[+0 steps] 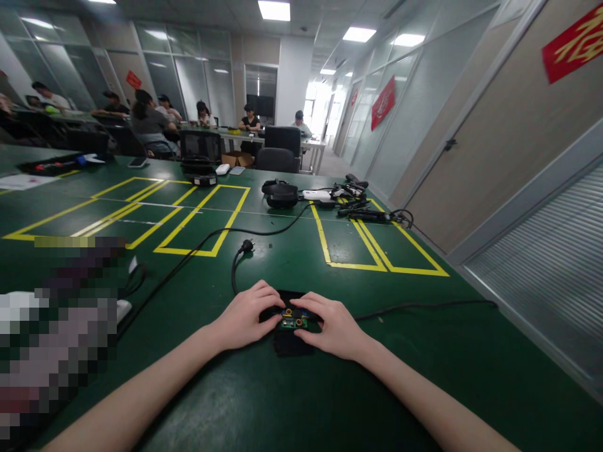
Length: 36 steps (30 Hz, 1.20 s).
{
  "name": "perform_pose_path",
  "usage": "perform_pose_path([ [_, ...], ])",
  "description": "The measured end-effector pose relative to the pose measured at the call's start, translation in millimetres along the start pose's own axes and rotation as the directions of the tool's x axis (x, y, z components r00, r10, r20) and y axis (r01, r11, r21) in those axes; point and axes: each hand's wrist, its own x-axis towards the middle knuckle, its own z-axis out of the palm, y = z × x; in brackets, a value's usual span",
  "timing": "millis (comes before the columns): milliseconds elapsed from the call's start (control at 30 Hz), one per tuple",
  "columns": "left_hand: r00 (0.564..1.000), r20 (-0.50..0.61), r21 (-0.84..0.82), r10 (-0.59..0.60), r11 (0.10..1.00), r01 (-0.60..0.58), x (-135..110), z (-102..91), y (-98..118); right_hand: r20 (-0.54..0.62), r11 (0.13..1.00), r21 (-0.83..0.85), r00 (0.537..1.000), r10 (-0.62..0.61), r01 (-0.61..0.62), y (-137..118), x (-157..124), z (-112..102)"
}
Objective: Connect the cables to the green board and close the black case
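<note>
A small green circuit board (293,319) with coloured parts sits in a black open casing (288,342) on the green table (264,402). My left hand (247,317) grips the casing's left side, its fingers curled over the top edge. My right hand (327,325) holds the right side, fingers bent onto the board's edge. A black cable (424,307) runs from the casing to the right. A black power plug (245,247) with its cord lies just beyond my hands.
Yellow taped rectangles (202,220) mark the table. A black device (281,194), a white power strip (316,195) and tangled cables (372,215) lie farther back. A pixelated patch (61,326) covers the left. Several people sit at far tables (151,116). A glass wall (541,263) runs along the right.
</note>
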Motion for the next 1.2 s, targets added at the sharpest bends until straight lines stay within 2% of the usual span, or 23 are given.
perform_pose_path([
  [267,0.997,0.050,-0.009,-0.064,0.998,0.065,-1,0.1,0,-0.063,1.000,-0.001,0.998,0.007,-0.007,7,2,5],
  [500,0.998,-0.002,0.045,-0.060,0.997,0.060,-1,-2.3,-6,-0.070,0.999,-0.037,0.997,0.029,-0.031,9,3,3],
  [700,0.998,0.026,0.055,-0.065,0.996,0.064,-2,-7.3,-9,-0.040,0.998,-0.025,0.998,0.054,-0.055,5,0,-18],
  [833,0.997,0.049,0.068,-0.066,0.996,0.062,-2,-10.2,-9,-0.038,0.992,-0.099,0.997,0.072,-0.075,12,0,-27],
  [1000,0.994,0.038,0.054,-0.102,0.994,0.100,-1,-9.8,-7,0.034,0.993,-0.099,0.997,0.064,-0.061,21,0,-27],
  [1200,0.990,0.056,0.066,-0.126,0.990,0.122,-1,-4.2,-6,0.024,0.999,-0.036,1.000,0.013,-0.012,24,0,-21],
])
